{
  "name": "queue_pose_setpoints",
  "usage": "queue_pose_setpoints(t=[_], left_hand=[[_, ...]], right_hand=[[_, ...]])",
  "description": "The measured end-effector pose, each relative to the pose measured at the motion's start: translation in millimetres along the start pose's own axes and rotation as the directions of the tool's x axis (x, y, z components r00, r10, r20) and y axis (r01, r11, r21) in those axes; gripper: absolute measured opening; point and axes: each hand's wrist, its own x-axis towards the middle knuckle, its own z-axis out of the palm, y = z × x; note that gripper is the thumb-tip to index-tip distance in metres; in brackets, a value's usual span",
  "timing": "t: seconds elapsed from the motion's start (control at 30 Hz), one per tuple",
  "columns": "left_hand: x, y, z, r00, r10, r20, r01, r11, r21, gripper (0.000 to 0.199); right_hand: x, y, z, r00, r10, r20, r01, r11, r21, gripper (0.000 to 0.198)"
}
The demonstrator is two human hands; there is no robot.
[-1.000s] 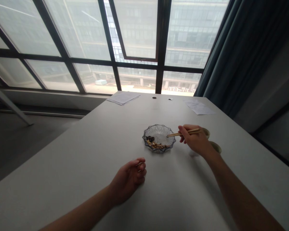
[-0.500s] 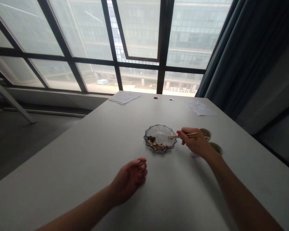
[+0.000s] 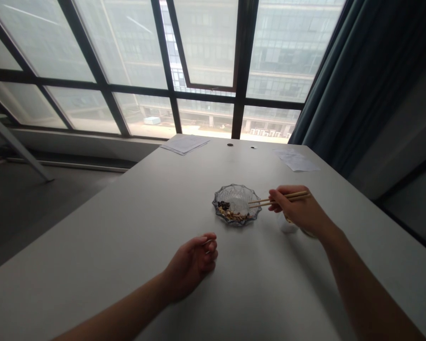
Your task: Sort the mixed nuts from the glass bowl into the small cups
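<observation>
Where windows (image 3: pixel 138 45) line the top, I see white tabletop (image 3: pixel 102 232) stretch from its slanting left edge to the loosely half-curled left hand (image 3: pixel 190 266), lower centre; the scalloped glass bowl (image 3: pixel 237 194) sits mid-frame, the right hand (image 3: pixel 298 208) beside it gripping chopsticks (image 3: pixel 298 194), blue curtain (image 3: pixel 323 99) upper right.

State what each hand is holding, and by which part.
The right hand holds a pair of chopsticks around mid-length, tips over the glass bowl. The left hand, loosely curled, shows nothing held.
</observation>
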Motion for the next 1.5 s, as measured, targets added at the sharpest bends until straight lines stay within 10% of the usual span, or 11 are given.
queue_pose_setpoints(t=[1.03, 1.5], left_hand=[[0.5, 0.4, -3.0, 1.0, -0.01, 0.023, 0.01, 1.0, -0.022, 0.014], [1.8, 0.3, -5.0, 0.999, -0.017, 0.035, 0.018, 0.999, -0.026, 0.016]], right_hand=[[8.6, 19.3, 23.1, 0.999, -0.052, 0.001, 0.052, 0.996, -0.071, 0.043], [13.7, 21.9, 35.1, 0.94, 0.188, -0.286, -0.119, 0.963, 0.241, 0.052]])
